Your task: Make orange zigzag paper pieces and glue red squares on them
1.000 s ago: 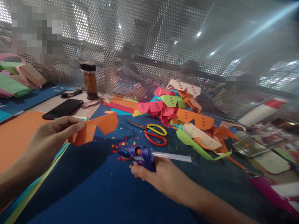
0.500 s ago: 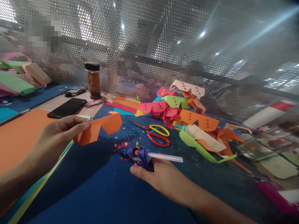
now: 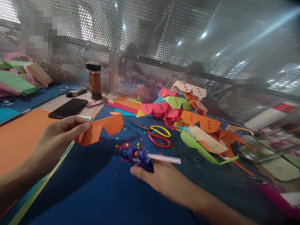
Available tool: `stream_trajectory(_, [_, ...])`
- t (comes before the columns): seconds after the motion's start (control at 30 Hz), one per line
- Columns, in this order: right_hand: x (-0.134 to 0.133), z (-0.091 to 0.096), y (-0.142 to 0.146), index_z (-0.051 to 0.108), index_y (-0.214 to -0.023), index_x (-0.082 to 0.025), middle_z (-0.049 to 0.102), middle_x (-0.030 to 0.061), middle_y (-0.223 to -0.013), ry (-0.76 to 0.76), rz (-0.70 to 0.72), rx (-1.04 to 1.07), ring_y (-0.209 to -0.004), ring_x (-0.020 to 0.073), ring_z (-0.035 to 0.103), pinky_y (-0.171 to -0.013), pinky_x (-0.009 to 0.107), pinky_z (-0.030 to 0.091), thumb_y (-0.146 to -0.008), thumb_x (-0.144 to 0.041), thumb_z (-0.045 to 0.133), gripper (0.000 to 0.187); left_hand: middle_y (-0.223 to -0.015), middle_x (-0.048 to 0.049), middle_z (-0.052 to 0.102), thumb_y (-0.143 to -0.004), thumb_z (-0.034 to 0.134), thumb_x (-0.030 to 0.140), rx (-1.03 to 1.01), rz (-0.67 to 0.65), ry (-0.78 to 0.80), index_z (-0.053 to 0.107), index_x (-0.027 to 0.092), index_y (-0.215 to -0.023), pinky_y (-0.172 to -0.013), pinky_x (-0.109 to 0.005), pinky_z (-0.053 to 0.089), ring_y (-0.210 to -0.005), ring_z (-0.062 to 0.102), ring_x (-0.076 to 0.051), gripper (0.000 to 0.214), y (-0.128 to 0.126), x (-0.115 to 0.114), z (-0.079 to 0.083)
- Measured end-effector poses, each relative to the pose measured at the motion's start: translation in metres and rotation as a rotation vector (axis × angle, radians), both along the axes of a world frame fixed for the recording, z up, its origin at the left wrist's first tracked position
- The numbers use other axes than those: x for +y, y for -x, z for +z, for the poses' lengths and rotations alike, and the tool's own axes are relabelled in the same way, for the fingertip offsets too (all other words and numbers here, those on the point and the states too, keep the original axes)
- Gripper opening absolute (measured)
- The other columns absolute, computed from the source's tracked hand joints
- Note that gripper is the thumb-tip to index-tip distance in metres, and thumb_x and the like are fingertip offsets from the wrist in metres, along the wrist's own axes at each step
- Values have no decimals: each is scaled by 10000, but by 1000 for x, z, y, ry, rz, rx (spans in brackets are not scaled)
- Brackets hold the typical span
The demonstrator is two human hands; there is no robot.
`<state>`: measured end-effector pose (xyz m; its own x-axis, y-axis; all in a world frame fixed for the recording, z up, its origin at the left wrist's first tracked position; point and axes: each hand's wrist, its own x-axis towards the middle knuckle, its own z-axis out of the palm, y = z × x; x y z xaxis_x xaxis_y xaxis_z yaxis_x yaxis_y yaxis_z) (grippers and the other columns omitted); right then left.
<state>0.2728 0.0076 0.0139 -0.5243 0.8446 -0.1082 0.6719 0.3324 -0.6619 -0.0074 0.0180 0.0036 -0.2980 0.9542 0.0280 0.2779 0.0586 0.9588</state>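
Note:
Between the thumb and fingers of my left hand (image 3: 62, 134) is an orange paper mask cutout (image 3: 112, 125), held above the blue table. My right hand (image 3: 161, 178) is wrapped round a blue hot glue gun (image 3: 140, 156), with a whitish glue stick (image 3: 164, 158) projecting from its back end. The gun's nose points left, over small coloured paper bits (image 3: 127, 145) on the table. Just beyond it lie scissors (image 3: 150, 128) with one yellow and one red handle, blades apart.
Several paper masks with coloured dots (image 3: 199, 120) are heaped at the back right. At left lie orange sheets (image 3: 18, 137), a black phone (image 3: 67, 108) and a jar of brown liquid (image 3: 95, 81). A perforated metal screen (image 3: 150, 37) stands behind. Clear plastic boxes (image 3: 269, 145) sit at right.
Both hands keep their holds on the orange mask and the glue gun. The gun has turned very slightly; the view has shifted a little.

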Motion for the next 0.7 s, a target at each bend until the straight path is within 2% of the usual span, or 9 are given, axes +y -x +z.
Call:
stream_trajectory(0.17, [-1,-7,-5,734,-1048,-252,732,21,-793,116,-51,55,-787,213,687,-842,372,535,-950,-530,565,340,-636,32,603,-706,683,549,39,-5,-26,675,229,-736,-592,-260,376,-640,511,-154,322,1,-1,1])
stream_trajectory(0.33, [-3,-9,-9,720,-901,-230,721,31,-792,201,-74,95,-732,195,670,-722,337,547,-929,-575,575,375,-606,50,596,-718,679,553,34,-33,-29,634,231,-683,-643,-269,365,-645,498,-151,327,0,-1,0])
stream_trajectory(0.5, [-6,0,-13,673,-867,-223,702,20,-789,155,-79,186,-713,172,655,-692,308,540,-937,-544,573,343,-600,48,604,-678,692,578,19,-36,1,655,229,-732,-601,-265,347,-609,484,-150,355,-6,-2,4])
stream_trajectory(0.7, [-16,11,-18,645,-852,-223,685,4,-781,54,-79,247,-733,156,645,-703,279,530,-948,-488,567,292,-582,45,604,-774,648,551,22,-143,-18,618,231,-695,-594,-271,340,-595,469,-145,331,-4,-4,-3])
